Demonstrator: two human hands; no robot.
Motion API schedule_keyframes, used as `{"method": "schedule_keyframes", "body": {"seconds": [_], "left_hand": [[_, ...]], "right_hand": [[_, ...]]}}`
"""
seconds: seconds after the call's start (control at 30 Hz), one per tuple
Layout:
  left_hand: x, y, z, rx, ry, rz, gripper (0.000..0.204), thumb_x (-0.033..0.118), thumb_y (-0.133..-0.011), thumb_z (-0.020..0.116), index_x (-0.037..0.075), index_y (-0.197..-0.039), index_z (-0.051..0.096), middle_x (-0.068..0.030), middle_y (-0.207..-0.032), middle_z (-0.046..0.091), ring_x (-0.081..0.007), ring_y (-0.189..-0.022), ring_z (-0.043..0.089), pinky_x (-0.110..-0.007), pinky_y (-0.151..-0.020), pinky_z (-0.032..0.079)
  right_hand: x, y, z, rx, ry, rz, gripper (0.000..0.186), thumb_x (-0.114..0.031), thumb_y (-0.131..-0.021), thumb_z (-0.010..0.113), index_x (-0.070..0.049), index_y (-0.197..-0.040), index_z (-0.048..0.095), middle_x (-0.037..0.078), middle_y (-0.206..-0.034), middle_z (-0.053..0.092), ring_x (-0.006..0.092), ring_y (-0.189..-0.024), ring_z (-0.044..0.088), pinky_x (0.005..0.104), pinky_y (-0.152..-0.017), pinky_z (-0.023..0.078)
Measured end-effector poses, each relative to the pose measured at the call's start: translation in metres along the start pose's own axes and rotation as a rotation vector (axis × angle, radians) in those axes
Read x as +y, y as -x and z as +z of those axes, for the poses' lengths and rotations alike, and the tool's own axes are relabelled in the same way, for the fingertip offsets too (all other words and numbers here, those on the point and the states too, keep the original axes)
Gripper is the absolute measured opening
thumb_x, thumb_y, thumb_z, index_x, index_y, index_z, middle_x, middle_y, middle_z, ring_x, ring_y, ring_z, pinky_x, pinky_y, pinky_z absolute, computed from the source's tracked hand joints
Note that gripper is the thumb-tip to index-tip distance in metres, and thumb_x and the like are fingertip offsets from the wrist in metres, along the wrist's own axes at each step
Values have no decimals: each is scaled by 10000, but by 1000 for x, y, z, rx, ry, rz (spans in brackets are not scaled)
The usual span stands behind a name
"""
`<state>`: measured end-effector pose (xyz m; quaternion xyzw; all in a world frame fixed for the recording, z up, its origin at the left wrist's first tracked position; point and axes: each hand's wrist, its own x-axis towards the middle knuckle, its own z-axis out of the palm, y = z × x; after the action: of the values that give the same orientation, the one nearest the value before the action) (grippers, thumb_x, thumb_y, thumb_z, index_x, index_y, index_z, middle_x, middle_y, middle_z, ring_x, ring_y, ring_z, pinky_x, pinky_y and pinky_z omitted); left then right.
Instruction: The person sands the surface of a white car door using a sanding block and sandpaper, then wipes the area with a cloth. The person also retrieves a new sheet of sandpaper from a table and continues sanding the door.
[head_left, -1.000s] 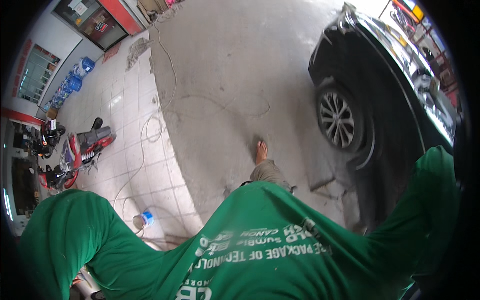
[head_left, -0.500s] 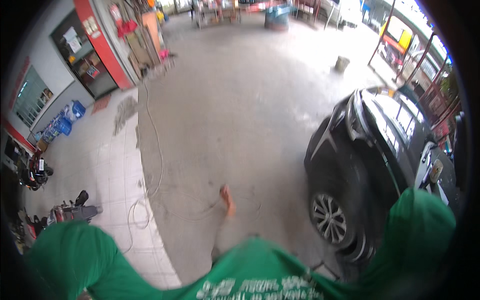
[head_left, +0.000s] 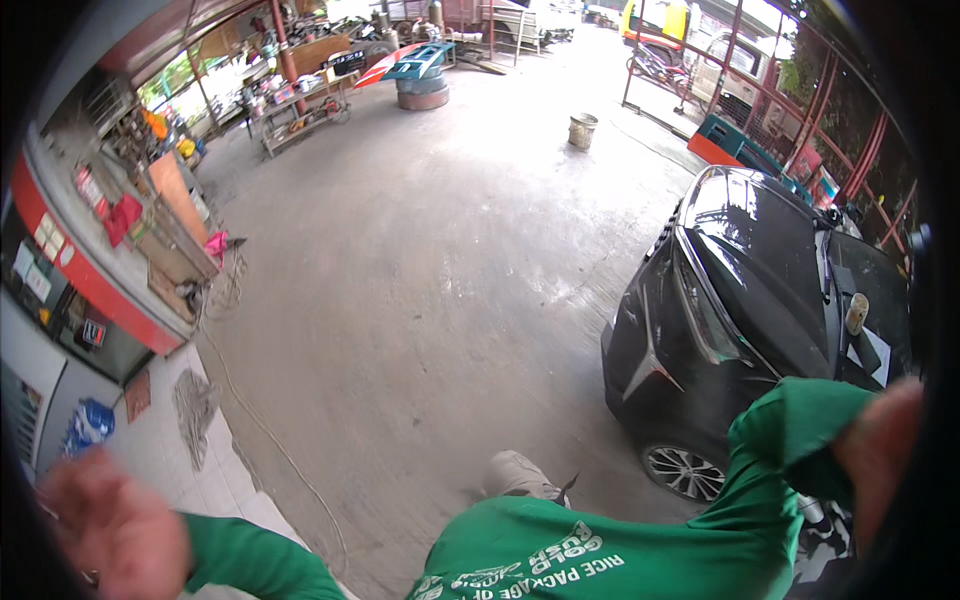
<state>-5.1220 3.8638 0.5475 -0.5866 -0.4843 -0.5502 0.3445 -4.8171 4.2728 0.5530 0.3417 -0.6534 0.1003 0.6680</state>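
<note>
My left hand (head_left: 119, 532) is raised at the lower left edge, smeared by motion, its fingers too blurred to read. My right hand (head_left: 874, 450) is up at the far right, blurred and partly cut off, close in view beside a black car (head_left: 725, 255). Both arms wear green sleeves. On the car's windscreen area lie a pale cylindrical object (head_left: 856, 313) and a white sheet (head_left: 874, 368). I cannot tell whether either hand holds anything.
A hose (head_left: 250, 415) runs along the concrete floor beside pale tiles (head_left: 215, 485). A bucket (head_left: 582, 133), stacked tires (head_left: 423, 98) with teal panels and a cluttered metal table (head_left: 290, 115) stand ahead. Doorway (head_left: 65, 305) and wall at left; red railings (head_left: 810, 140) at right.
My view has tilted up and swung toward the open yard, with the car front now nearer the centre. Both hands have risen into view at the sides.
</note>
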Motion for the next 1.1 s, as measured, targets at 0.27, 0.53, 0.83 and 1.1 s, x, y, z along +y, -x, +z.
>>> {"method": "schedule_keyframes", "body": {"seconds": [0.27, 0.53, 0.83, 1.1], "left_hand": [[-377, 503, 38, -1840, -757, -1285, 625, 423, -957, 700, 63, -1453, 580, -220, -1411, 625, -358, -1332, 585, -479, -1140, 447], [-453, 562, -17, -658, -210, -2497, 531, 374, -936, 723, 66, -1364, 661, -190, -1380, 653, -341, -1267, 624, -487, -1073, 486], [-712, 604, -78, -239, -167, -2620, 446, 318, -964, 700, 61, -1329, 680, -163, -1333, 685, -312, -1181, 673, -463, -972, 547], [-1129, 533, -225, -427, -288, -2305, 479, 278, -995, 686, 37, -1404, 623, -157, -1365, 677, -287, -1239, 661, -452, -1035, 551]], "right_hand": [[173, 462, 138, -567, 281, 2402, 394, -448, -928, 731, -63, -1009, 711, 53, -901, 713, 192, -829, 682, 375, -737, 547], [251, 735, 398, -1564, -539, 1752, 507, -346, -932, 684, -130, -1387, 625, 113, -1227, 714, 257, -933, 753, 393, -840, 614], [547, 767, 805, -1635, -142, 1708, 543, -483, -918, 728, -108, -1310, 694, 118, -1126, 774, 193, -842, 767, 313, -787, 606], [632, 756, 923, -1267, -213, 2444, 470, -357, -913, 757, -104, -1305, 698, 80, -1097, 776, 225, -866, 775, 392, -692, 621]]}}
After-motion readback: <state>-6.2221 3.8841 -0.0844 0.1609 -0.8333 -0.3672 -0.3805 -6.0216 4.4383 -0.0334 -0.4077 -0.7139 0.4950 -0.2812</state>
